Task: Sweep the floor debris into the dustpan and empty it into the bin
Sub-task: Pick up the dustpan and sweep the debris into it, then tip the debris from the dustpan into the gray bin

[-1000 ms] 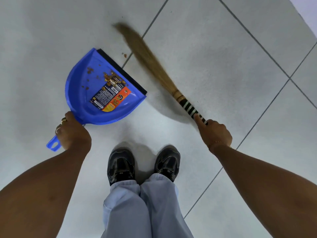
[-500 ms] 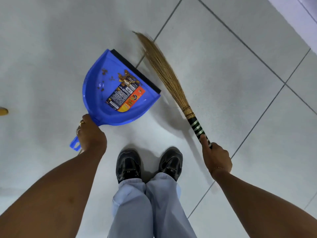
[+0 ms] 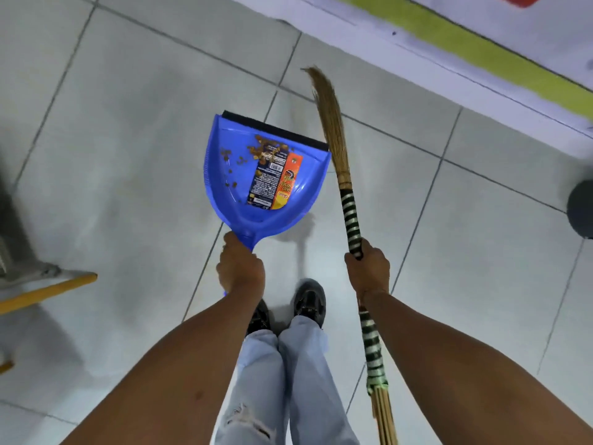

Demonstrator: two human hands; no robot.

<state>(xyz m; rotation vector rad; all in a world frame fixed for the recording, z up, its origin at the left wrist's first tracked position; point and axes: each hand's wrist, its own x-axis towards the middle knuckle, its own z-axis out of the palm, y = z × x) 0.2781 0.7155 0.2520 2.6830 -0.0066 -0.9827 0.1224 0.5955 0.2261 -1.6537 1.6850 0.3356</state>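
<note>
Head view, looking straight down: two dark shoes (image 3: 308,300) and pale trouser legs stand on grey floor tiles (image 3: 128,123). Just ahead, the left hand (image 3: 240,271) is clenched round the handle of a blue dustpan (image 3: 224,194), and the right hand (image 3: 369,268) is wrapped round the striped handle of a straw broom (image 3: 349,213). The dustpan seems to be lifted clear of the floor, though the angle makes that hard to confirm. Brown debris (image 3: 256,149) lies scattered inside it, mostly near the black front lip. The broom's bristles point forward, just beside the pan's right edge. Farther off, a green stripe (image 3: 481,49) runs along the base of a wall. A dark round shape (image 3: 580,210) at the right edge may be the bin. For the carry, tipping the pan's lip slightly upward would keep crumbs from sliding out, and a slow walk would help.
</note>
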